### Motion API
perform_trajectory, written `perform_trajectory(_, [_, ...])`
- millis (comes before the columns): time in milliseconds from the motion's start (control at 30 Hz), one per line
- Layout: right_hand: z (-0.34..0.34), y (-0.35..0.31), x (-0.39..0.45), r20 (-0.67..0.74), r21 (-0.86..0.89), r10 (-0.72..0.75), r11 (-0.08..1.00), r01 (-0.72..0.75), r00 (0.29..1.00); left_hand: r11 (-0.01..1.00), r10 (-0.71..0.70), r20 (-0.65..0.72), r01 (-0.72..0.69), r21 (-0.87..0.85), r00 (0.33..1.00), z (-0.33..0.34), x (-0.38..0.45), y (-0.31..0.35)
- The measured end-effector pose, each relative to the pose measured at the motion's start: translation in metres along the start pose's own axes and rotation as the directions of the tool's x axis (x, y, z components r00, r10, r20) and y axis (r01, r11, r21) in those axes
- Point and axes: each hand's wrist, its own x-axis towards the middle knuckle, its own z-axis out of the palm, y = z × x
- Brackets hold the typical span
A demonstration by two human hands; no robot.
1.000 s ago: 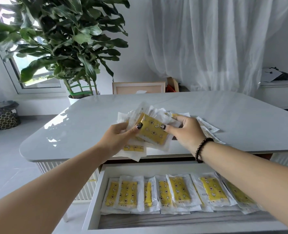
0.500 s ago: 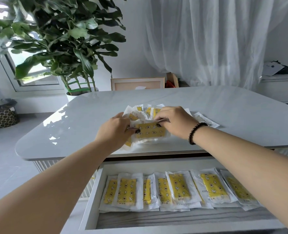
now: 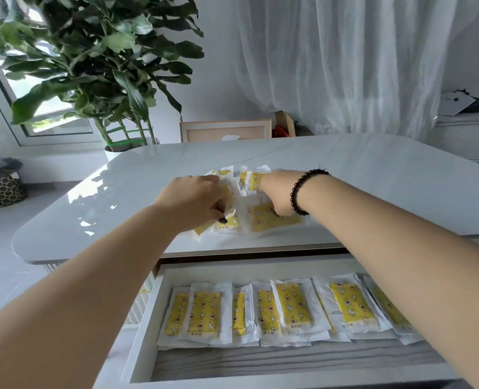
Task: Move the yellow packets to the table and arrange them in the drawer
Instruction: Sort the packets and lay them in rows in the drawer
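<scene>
A loose pile of yellow packets [image 3: 272, 219] in clear wrappers lies on the white table [image 3: 387, 186] near its front edge. My left hand [image 3: 196, 202] reaches into the pile's left side and pinches a packet edge between curled fingers and thumb. My right hand [image 3: 277, 192], a dark bead bracelet at its wrist, lies on the pile's right side with its fingers curled down into the packets. Below the table edge the drawer [image 3: 145, 332] stands open with a row of several yellow packets [image 3: 291, 307] laid side by side along its back.
A large potted plant [image 3: 92, 66] stands behind the table's left corner. A framed board [image 3: 224, 131] leans behind the table, white curtains hang at the back, and a patterned bag [image 3: 2, 189] sits on the floor at the left. A side unit [image 3: 468, 130] stands at the right.
The packet both hands held up a second ago has come down onto the pile. Both hands now dig lower into the packets on the table. The drawer row is unchanged.
</scene>
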Motion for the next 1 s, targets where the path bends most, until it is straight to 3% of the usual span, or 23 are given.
perform_trajectory(100, [0.015,-0.003,0.001,0.109,-0.026,0.025,0.999,-0.023,0.994,0.999,0.003,0.075,-0.007,0.052,0.997,-0.003,0.001,-0.002])
perform_trajectory(267, [0.007,0.007,0.003,0.077,-0.011,0.036,0.999,-0.035,0.996,0.996,0.033,0.045,-0.037,0.084,0.998,0.002,0.004,0.001])
perform_trajectory(367, [0.014,0.005,0.002,0.082,-0.011,0.029,1.000,-0.028,0.996,0.999,-0.028,0.063,0.026,0.025,0.998,0.006,0.007,0.005])
perform_trajectory(567, [0.030,0.007,-0.005,-0.008,0.198,-0.083,0.977,0.083,0.996,0.997,-0.068,0.220,0.060,0.041,0.973,0.019,0.005,0.001])
perform_trajectory(700, [0.043,0.005,-0.012,-0.086,0.153,-0.083,0.984,0.095,0.993,0.996,-0.057,0.188,0.042,0.084,0.980,0.019,-0.001,0.002])
perform_trajectory(833, [0.050,0.006,-0.027,-0.276,0.153,-0.086,0.979,0.132,0.957,0.996,-0.080,0.106,0.076,0.041,0.991,0.010,-0.010,-0.001])
perform_trajectory(900, [0.050,0.000,-0.044,-0.355,0.353,-0.121,0.901,0.253,0.927,0.996,-0.087,0.052,0.088,-0.016,0.995,0.000,-0.016,0.000])
perform_trajectory(1000, [0.054,-0.018,-0.075,-0.294,0.720,-0.185,0.603,0.344,0.938,0.992,-0.086,0.000,0.086,-0.089,0.996,-0.012,-0.028,0.005])
